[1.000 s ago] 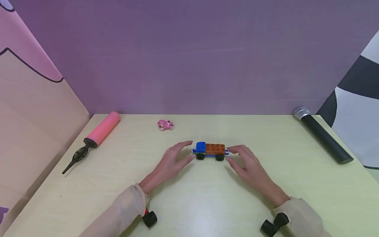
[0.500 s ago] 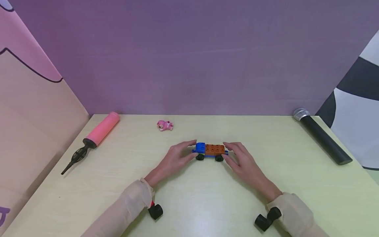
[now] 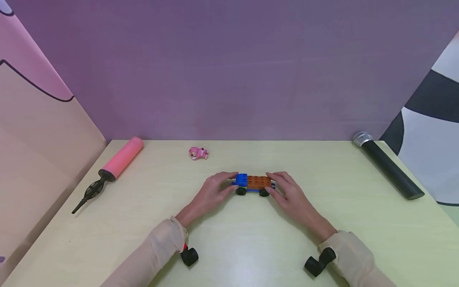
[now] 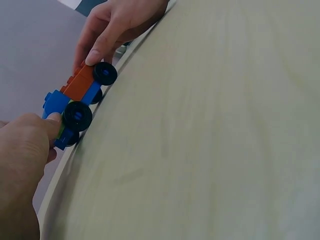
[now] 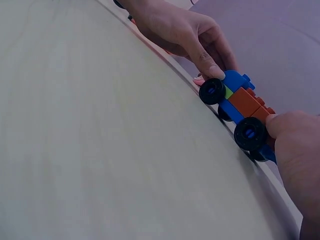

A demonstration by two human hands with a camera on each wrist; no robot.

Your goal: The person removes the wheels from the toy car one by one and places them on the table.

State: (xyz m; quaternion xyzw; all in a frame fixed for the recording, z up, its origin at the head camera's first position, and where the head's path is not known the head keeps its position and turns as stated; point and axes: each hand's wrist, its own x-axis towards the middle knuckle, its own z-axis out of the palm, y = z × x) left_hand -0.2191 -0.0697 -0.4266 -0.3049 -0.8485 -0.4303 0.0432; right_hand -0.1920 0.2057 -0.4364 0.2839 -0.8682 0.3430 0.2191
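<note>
A toy block car [image 3: 258, 182] with a blue cab, orange studded bricks and black wheels stands on the pale wooden table [image 3: 247, 239]. My left hand [image 3: 212, 192] grips its blue cab end between thumb and fingers. At the other end my right hand [image 3: 293, 196] pinches the orange bricks [image 5: 246, 102], the thumb on the near side. In the left wrist view the thumb presses beside the front wheel [image 4: 77, 116]. The far-side fingertips are partly hidden behind the car.
Behind the car, to the left, lies a small pink bear figure [image 3: 199, 153]. A pink and black hand pump [image 3: 122, 158] lies at the left, a black microphone [image 3: 391, 169] at the right. A purple wall [image 3: 229, 71] rises behind the table.
Both hands have moved inward from beside the car's ends and taken hold of it. The car stays in nearly the same place.
</note>
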